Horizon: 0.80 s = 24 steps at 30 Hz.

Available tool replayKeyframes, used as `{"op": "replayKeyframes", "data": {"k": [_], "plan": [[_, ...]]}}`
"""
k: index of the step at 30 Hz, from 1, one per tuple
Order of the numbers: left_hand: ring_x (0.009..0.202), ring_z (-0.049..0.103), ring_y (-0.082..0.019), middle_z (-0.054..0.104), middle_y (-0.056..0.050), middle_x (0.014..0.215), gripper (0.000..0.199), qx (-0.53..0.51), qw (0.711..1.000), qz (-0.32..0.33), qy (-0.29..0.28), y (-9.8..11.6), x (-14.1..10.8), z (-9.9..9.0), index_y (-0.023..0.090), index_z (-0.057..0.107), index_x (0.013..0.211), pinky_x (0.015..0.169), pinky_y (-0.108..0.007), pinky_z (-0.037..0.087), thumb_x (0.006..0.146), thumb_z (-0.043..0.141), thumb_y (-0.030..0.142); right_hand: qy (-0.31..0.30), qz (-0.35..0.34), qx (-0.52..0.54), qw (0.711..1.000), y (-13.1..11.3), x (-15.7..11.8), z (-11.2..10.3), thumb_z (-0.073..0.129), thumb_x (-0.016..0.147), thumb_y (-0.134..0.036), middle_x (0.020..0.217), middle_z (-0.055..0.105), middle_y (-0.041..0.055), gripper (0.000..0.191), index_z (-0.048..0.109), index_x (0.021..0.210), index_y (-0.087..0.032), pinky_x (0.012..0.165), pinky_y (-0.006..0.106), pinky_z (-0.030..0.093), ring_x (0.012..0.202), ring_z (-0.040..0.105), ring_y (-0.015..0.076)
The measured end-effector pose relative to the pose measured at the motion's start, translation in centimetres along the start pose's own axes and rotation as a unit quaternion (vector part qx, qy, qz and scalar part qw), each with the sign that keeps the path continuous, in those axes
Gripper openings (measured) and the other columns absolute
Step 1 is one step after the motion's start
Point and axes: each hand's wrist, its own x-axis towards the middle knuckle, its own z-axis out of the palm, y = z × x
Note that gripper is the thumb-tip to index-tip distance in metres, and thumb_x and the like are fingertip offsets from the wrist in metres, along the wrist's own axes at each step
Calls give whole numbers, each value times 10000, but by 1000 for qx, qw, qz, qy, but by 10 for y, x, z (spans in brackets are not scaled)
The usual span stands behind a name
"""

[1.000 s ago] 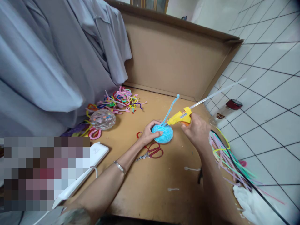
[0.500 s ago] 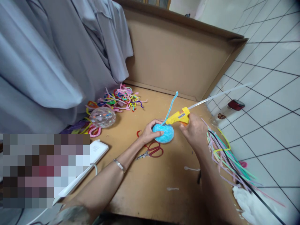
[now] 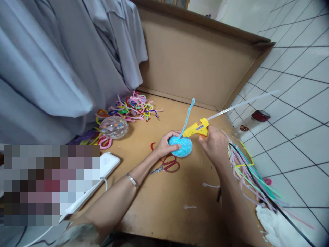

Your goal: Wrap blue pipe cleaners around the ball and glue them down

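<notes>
A blue coiled disc [image 3: 182,148] of fuzzy stem is held at its left edge by my left hand [image 3: 166,145], thumb on top. From its upper edge a loose blue stem [image 3: 189,115] sticks up. My right hand [image 3: 214,140] grips a yellow glue gun [image 3: 196,128], whose nozzle is at the disc's upper edge by the foot of the stem. A long clear glue stick [image 3: 239,105] juts from the gun's rear. Red-handled scissors [image 3: 171,164] lie on the table just below the disc.
Tangled coloured stems [image 3: 136,106] and a clear ribbed bowl [image 3: 113,127] are at the back left. A white power bank [image 3: 109,163] sits left. More stems [image 3: 244,171], a black cable and a red-lidded jar [image 3: 253,121] are right. A cardboard panel [image 3: 200,58] stands behind.
The view has shifted slightly. Both hands keep their holds, and the glue gun remains at the disc's upper edge; the disc looks turned a little.
</notes>
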Motion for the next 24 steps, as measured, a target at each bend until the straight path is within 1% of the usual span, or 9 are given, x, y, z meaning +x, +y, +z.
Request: {"op": "replayKeyframes", "data": {"k": [9, 14, 19, 24], "plan": [[1187, 573, -283, 621, -136, 1261, 475, -2, 1000, 6, -10, 1, 0, 1, 163, 593, 935, 1002, -407, 426, 582, 814, 391, -33, 9, 4, 999, 0, 0, -8, 513, 784, -245, 844, 647, 104, 229, 606, 959, -131, 593, 294, 211, 725, 519, 216], [1190, 570, -283, 615, -141, 1270, 463, 3, 1000, 9, -18, 1, -1, 1, 162, 591, 945, 1003, -404, 420, 594, 808, 371, -25, 4, 8, 1000, 1, 0, -10, 503, 781, -242, 824, 641, 95, 210, 603, 934, -138, 585, 290, 194, 700, 506, 203], [1192, 570, -282, 622, -137, 1258, 441, 11, 1000, 19, -19, 2, 0, 0, 166, 600, 945, 1009, -408, 420, 599, 801, 351, -37, 2, 7, 999, 4, 0, -12, 499, 771, -245, 813, 637, 95, 211, 598, 924, -138, 581, 290, 188, 677, 496, 198], [1187, 572, -280, 631, -123, 1240, 446, 16, 1000, 20, -17, 1, 0, 1, 173, 611, 942, 1010, -411, 421, 592, 805, 371, -38, 1, 8, 999, 3, 0, -13, 497, 778, -238, 822, 639, 101, 225, 603, 945, -130, 587, 293, 201, 687, 504, 202]]}}
